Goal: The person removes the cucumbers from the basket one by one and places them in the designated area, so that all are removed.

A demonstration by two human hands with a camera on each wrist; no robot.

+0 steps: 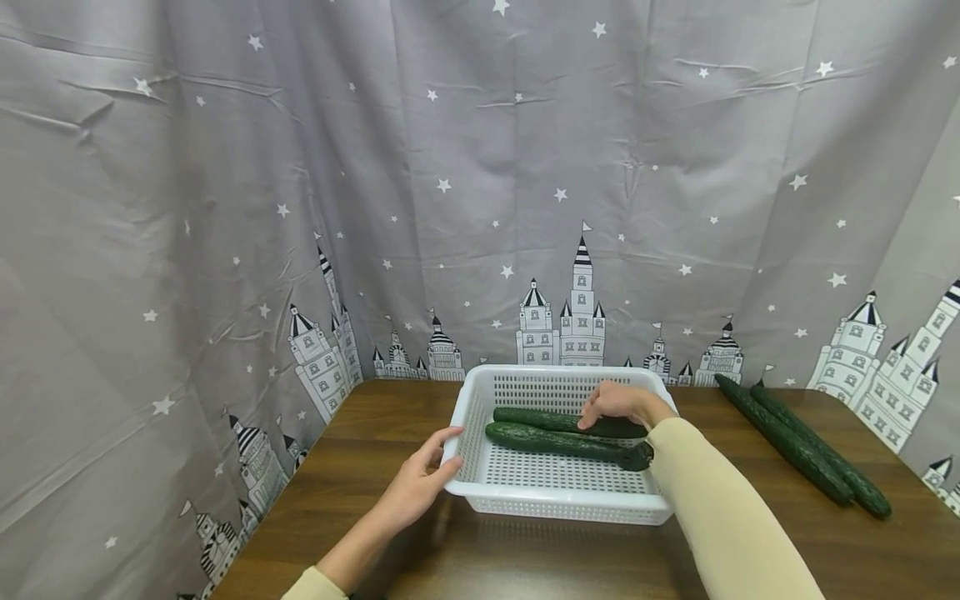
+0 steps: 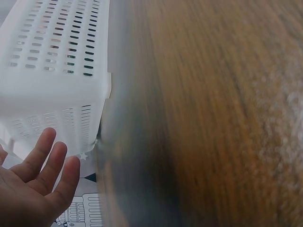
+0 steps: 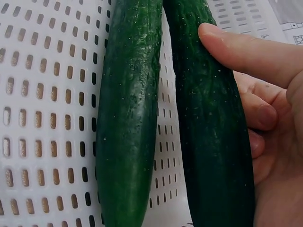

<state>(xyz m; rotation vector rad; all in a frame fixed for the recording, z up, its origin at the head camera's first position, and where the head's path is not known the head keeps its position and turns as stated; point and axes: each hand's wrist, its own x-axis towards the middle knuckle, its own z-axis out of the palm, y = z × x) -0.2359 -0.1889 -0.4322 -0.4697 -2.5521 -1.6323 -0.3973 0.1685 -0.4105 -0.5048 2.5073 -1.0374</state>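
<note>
A white plastic basket (image 1: 570, 497) with slotted walls stands on the table, and two long green cucumbers lie side by side in it. My right hand (image 1: 618, 402) reaches inside and grips the far cucumber (image 3: 213, 118), thumb on top and fingers curled along its outer side. The near cucumber (image 3: 128, 109) lies just beside it, untouched. At the basket's left end, my left hand (image 1: 422, 477) touches the rim with thumb and forefinger. The left wrist view shows its other fingers (image 2: 54, 165) fairly straight and spread near the basket's outer wall.
Two more cucumbers (image 1: 795, 442) lie close together on the brown wooden table (image 1: 375, 433), right of the basket. A grey curtain (image 1: 465, 167) with stars and castles hangs behind the table and along its left side.
</note>
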